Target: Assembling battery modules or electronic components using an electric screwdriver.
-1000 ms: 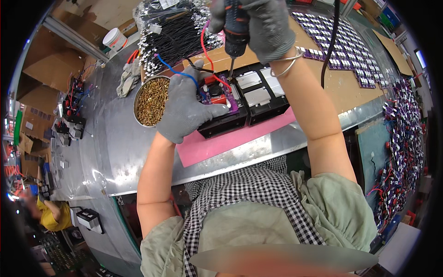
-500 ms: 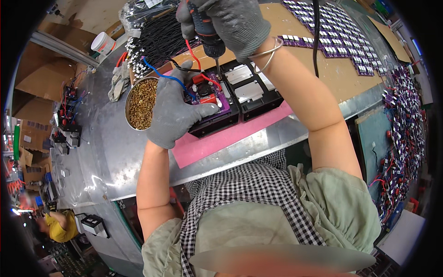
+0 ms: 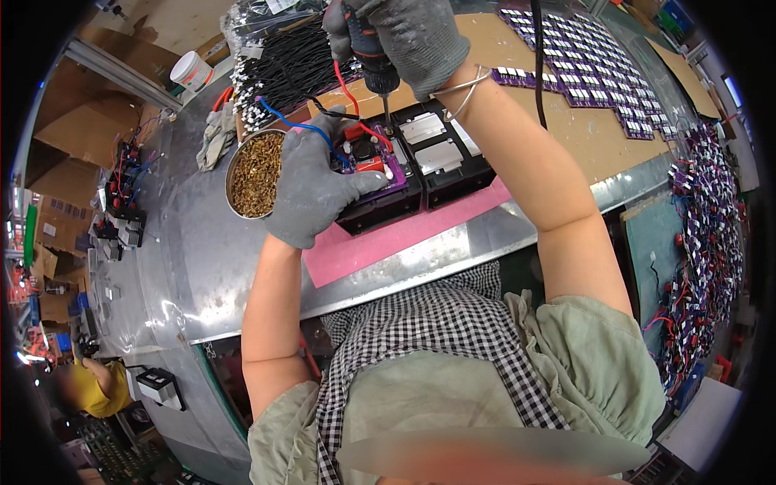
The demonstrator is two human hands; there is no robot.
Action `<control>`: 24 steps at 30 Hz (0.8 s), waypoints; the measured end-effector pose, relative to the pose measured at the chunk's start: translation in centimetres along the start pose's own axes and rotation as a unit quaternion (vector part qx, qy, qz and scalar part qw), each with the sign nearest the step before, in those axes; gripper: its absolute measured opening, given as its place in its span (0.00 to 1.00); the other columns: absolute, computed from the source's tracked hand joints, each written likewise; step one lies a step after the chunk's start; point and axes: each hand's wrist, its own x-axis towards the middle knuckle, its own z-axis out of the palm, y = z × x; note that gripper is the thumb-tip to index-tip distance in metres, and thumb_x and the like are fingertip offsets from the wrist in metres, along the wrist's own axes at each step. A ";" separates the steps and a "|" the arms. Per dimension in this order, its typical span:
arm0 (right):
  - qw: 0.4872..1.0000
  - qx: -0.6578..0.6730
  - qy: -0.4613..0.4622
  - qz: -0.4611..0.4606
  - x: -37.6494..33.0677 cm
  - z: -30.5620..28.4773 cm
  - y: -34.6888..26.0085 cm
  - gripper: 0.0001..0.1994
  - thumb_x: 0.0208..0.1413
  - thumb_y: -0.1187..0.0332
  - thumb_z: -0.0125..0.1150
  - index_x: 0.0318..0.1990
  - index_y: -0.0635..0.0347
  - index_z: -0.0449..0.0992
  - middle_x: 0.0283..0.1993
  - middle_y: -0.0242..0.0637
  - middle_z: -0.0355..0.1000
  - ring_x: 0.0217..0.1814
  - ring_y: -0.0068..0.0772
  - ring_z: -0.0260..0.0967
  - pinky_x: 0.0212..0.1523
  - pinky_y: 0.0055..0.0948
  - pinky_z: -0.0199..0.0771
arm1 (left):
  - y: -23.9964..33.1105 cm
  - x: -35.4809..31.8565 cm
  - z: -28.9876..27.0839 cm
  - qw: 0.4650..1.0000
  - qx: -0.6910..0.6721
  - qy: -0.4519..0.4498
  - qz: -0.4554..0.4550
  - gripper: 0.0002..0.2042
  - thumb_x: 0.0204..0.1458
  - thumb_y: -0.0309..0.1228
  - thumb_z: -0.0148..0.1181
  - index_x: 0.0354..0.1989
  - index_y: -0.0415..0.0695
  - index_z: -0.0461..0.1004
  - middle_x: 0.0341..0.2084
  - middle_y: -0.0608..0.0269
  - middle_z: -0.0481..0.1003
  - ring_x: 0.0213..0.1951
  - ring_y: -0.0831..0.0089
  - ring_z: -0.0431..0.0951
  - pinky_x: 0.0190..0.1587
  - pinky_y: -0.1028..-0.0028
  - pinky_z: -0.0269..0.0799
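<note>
My right hand [image 3: 420,44], in a grey glove, is wrapped round a dark power drill [image 3: 372,61]. The drill points down, with its bit at the far right corner of a purple circuit board [image 3: 396,184]. Whether the bit sits on a screw is too small to tell. The board lies on a black box [image 3: 380,214] and carries red parts and red, blue and black wires. My gloved left hand [image 3: 311,186] grips the board's left side, thumb along its near edge and fingers at the far side. A second black box [image 3: 461,187] with silvery plates stands against the first on the right.
A round bowl [image 3: 242,212] of small brass-coloured screws stands left of my left hand. Pink sheeting [image 3: 356,257] lies under the boxes. Black cables [image 3: 295,61] are heaped behind; rows of purple boards [image 3: 582,77] cover cardboard at the far right. A black cord [image 3: 539,65] hangs down.
The view has shifted slightly. Both hands and the drill keep nearly the same places over the board and box.
</note>
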 end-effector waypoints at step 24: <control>0.998 0.010 -0.039 -0.039 0.8 0.1 1.2 0.18 0.61 0.57 0.71 0.49 0.52 0.71 0.24 0.23 0.69 0.18 0.15 0.66 0.19 0.17 0.67 | 0.2 -0.2 -0.5 1.000 -0.002 -0.014 -0.025 0.37 0.36 0.39 0.81 0.56 0.34 0.74 0.51 0.51 0.78 0.53 0.61 0.78 0.58 0.64 0.73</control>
